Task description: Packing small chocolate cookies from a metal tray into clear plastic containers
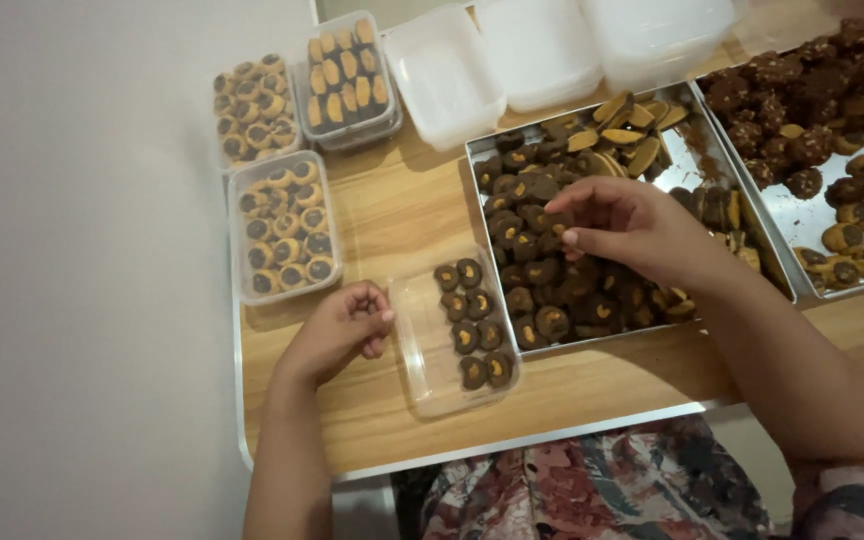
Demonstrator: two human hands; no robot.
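Cookies (pixel 476 322), nine of them, dark brown with a pale nut on top, lie in two columns in the right half of a clear plastic box (pixel 414 338) just beside the left hand (pixel 340 328). That hand rests on the wooden table (pixel 392 215), fingers curled loosely together, their tips touching the box's left edge and holding nothing that I can see. The right hand (pixel 624 228) hovers over a metal tray (pixel 642 335) heaped with the same cookies, too many to count; its thumb and fingertips are drawn together at a cookie in the pile (pixel 549 222), but whether they grip it cannot be told. Beyond the left fingers stand three filled clear boxes (pixel 284 228), each packed with cookies. Beyond the right fingers sit three empty white containers (pixel 444 72) in a row. To the right of that hand is a second metal tray (pixel 802 215) holding darker round cookies and some pale-topped ones.
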